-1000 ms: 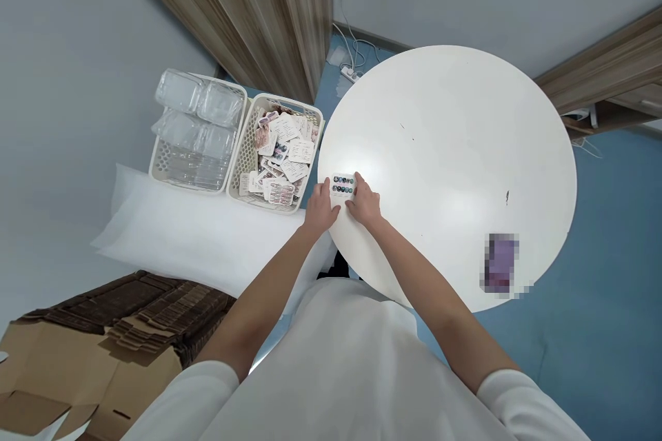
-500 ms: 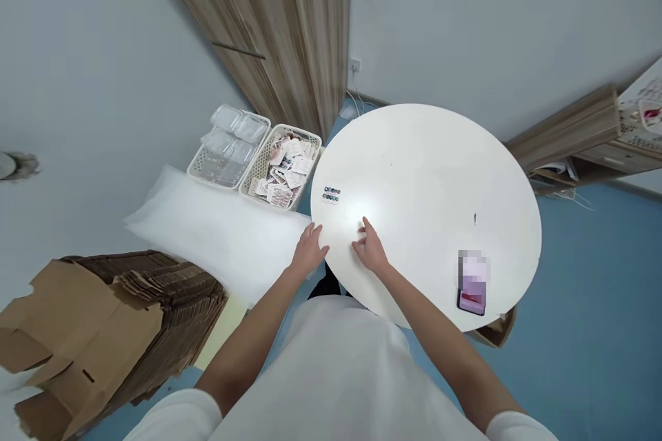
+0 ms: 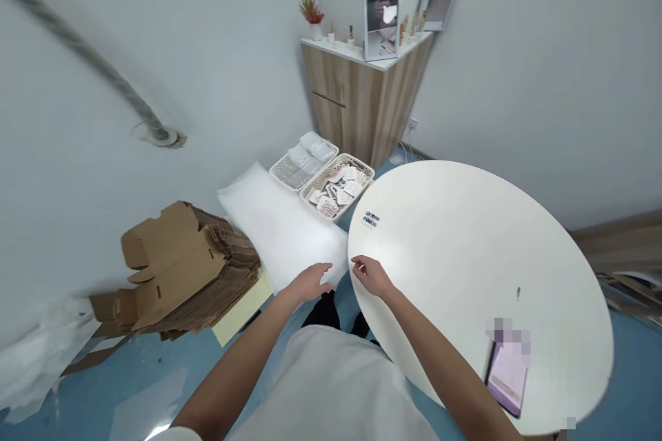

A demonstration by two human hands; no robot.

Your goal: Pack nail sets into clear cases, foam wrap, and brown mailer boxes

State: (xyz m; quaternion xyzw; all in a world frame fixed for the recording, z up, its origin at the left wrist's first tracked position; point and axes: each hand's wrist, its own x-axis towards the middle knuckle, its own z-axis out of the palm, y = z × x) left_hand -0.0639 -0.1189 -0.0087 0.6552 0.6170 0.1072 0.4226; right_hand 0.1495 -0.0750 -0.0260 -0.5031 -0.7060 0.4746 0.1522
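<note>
My left hand (image 3: 312, 281) is open with nothing in it, thumb apart from the fingers, over the near end of a white translucent sheet bundle (image 3: 294, 231). My right hand (image 3: 372, 277) hovers at the left edge of the round white table (image 3: 465, 241). Its fingers are loosely bent and apart, and I see nothing held. Beyond it on the table lies a small clear card with two rows of dark, shiny nail-like pieces (image 3: 371, 219). Two white baskets stand past the bundle: one holds clear plastic packets (image 3: 310, 155), the other a heap of printed cards (image 3: 341, 187).
A phone (image 3: 507, 375), partly blurred, rests on the table's near right side. Flattened brown cardboard boxes (image 3: 181, 269) are stacked at the left. A wooden cabinet (image 3: 356, 100) with picture frames (image 3: 381, 26) and a small plant (image 3: 311, 12) fills the corner.
My view has swung left and up, showing the cabinet top. Both hands have shifted left relative to the table; my left hand has left its edge and is over the white bundle.
</note>
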